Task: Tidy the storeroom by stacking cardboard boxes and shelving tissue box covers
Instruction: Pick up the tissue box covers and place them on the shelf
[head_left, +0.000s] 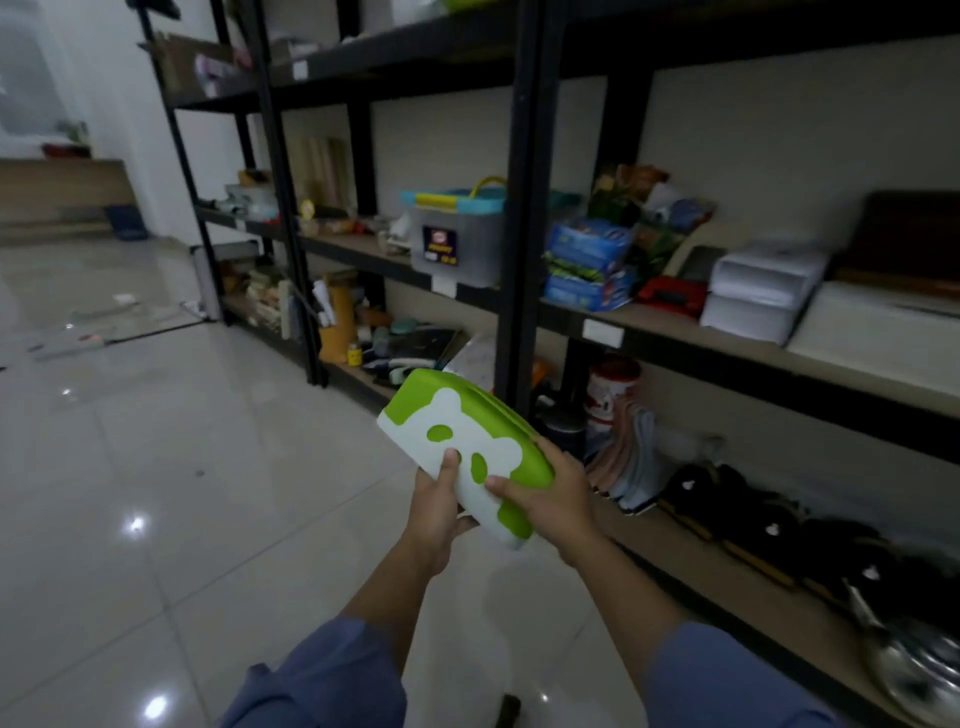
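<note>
Gripping green-white tissue box cover (457, 441), both hands; black shelving (524, 208) beside, cluttered.

One wide head view looks forward and down. The cover (498, 431) is close at 6 o'clock; shelves (524, 208) recede from 3 toward 11 o'clock.

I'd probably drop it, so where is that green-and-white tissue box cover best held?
At its near end, from both long sides: the tissue box cover is long, flat and tilted away, so left hand and right hand clamp its edges.
</note>
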